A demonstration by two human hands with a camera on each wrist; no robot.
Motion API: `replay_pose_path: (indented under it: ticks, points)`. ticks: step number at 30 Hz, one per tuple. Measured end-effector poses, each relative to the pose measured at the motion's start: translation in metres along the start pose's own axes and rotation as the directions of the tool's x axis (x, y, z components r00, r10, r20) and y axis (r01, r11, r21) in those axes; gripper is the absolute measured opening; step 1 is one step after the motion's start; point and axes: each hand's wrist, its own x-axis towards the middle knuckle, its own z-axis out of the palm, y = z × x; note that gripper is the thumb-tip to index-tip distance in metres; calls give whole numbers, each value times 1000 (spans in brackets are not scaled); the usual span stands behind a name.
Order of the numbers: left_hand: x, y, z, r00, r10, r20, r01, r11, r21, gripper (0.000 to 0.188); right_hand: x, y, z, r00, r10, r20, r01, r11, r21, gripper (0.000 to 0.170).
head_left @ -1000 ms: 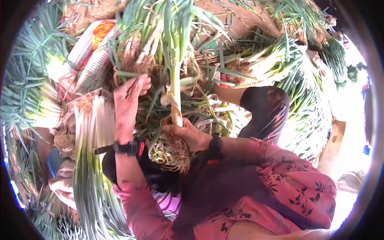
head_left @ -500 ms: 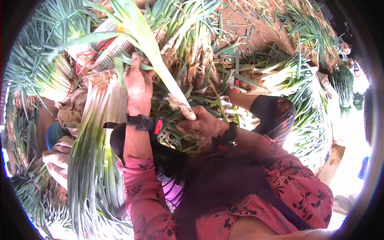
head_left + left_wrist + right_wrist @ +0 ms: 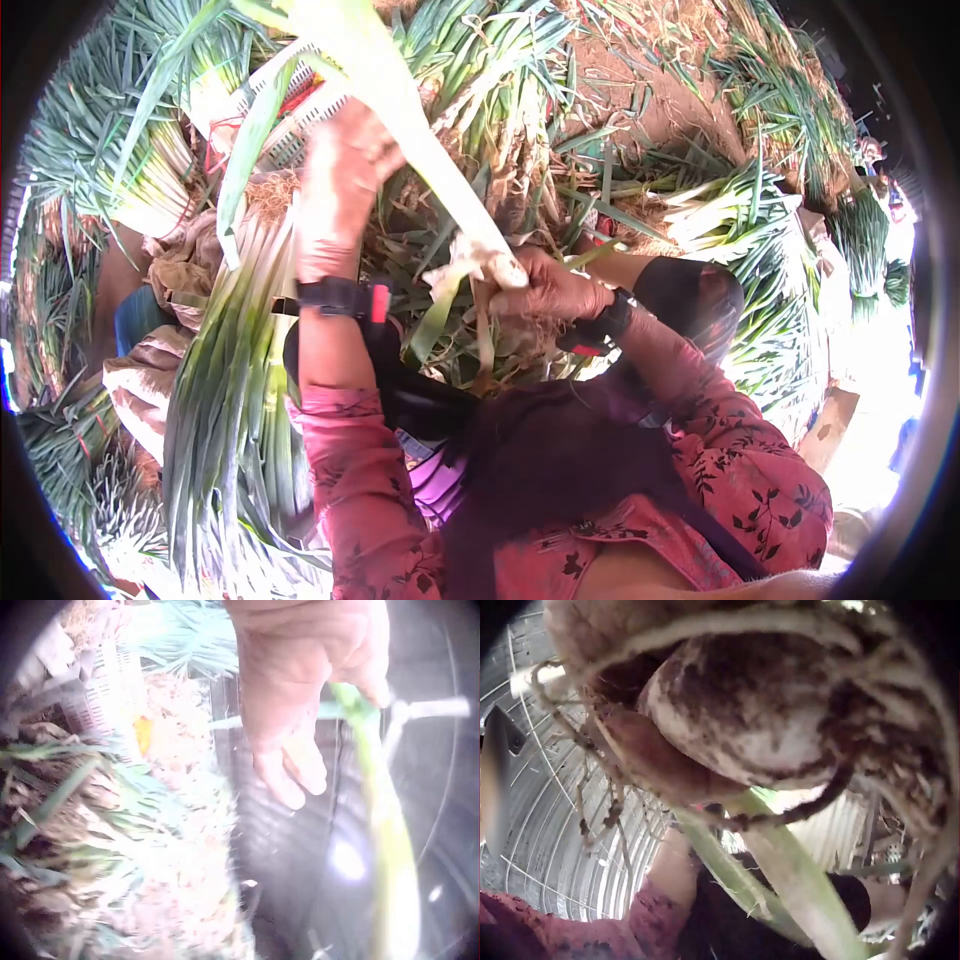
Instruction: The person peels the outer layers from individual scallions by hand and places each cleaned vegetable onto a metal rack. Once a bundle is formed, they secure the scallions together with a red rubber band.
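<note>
One long leek (image 3: 440,170) slants across the head view, leaves up to the left. My right hand (image 3: 555,290) grips it at the root end, where pale loose skin and a strip of leaf (image 3: 432,325) hang down. Up close in the right wrist view, fingers curl around the soiled root end (image 3: 735,712). My left hand (image 3: 340,190), blurred, is beside the upper stalk. In the left wrist view the left hand (image 3: 300,667) has two fingers extended downward, and the stalk (image 3: 394,862) passes beside them; contact is partly hidden.
A bundle of leeks (image 3: 235,400) lies left of my left forearm, by crumpled sacking (image 3: 150,380). More leeks (image 3: 740,240) are piled at the right, with others (image 3: 150,170) at the upper left. Leaf scraps and brown soil (image 3: 640,90) lie ahead.
The leek has tilted from near upright to slanting up left. My right hand has moved right with its root end. A leaf strip now hangs near that end.
</note>
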Motion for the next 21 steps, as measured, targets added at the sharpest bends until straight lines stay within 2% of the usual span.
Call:
replay_pose_path:
  ticks: [1, 2, 3, 4, 5, 6, 7, 8, 9, 10, 11, 13, 14, 16, 17, 19, 20, 21]
  points:
    - [2, 11, -1, 991, 112, 80, -102, 988, -113, 82, -2, 19, -1, 1000, 17, 23, -16, 999, -41, 18]
    - [3, 14, -10, 958, 204, 204, -175, 973, -148, 76, -5, 38, 0, 998, 40, 45, -37, 996, -76, 19]
    - [1, 15, 0, 973, 216, 84, -209, 974, -84, 69, -9, 27, 5, 944, 304, 132, -304, 952, -17, 21]
    - [-2, 15, 9, 972, 230, -38, -231, 973, -16, 61, -8, 44, 9, 904, 415, 103, -407, 909, -90, 21]
    - [7, 11, -2, 978, 184, -97, -192, 978, -78, 48, -8, 53, 8, 900, 424, 105, -407, 901, -151, 23]
    - [6, 8, -3, 980, 173, -98, -181, 980, -79, 48, -4, 60, 3, 900, 423, 105, -394, 893, -216, 25]
    - [8, 7, -2, 977, 147, -157, -162, 983, -91, 45, 1, 75, -6, 958, 272, 86, -228, 911, -344, 32]
    - [9, 6, -2, 969, 119, -217, -144, 984, -103, 42, 10, 77, -16, 959, 270, 84, -228, 913, -337, 32]
    - [10, 5, -4, 965, 96, -243, -128, 985, -118, 41, 23, 75, -26, 995, 98, 15, -90, 958, -273, 35]
    - [11, 3, -6, 967, 89, -239, -120, 985, -120, 41, 33, 74, -34, 995, -72, -68, 55, 974, -219, 38]
    - [11, 2, -5, 958, 108, -265, -139, 985, -103, 42, 41, 67, -34, 995, -71, -77, 53, 975, -217, 38]
    - [14, 0, -11, 946, 135, -295, -153, 988, -38, 42, 59, 37, -25, 967, -159, -200, 165, 986, 9, 45]
    - [14, -3, -11, 947, 130, -294, -147, 989, -36, 42, 70, 25, -24, 966, -159, -204, 165, 986, 14, 45]
    - [13, -8, -10, 914, 167, -371, -173, 985, 17, 38, 91, 4, -24, 965, -34, -259, 106, 957, 269, 53]
    - [12, -11, -7, 914, 164, -372, -170, 985, 16, 38, 96, -3, -22, 965, -31, -260, 104, 957, 272, 53]
    - [12, -14, 0, 909, 170, -381, -179, 984, 12, 37, 105, -11, -19, 947, 5, -322, -1, 1000, 14, 47]
    - [12, -14, -1, 908, 168, -383, -177, 984, 12, 37, 108, -10, -19, 947, 8, -322, -3, 1000, 15, 47]
    - [11, -14, -2, 917, 137, -374, -152, 988, -9, 38, 111, -9, -20, 949, -66, -308, 45, 996, -73, 42]
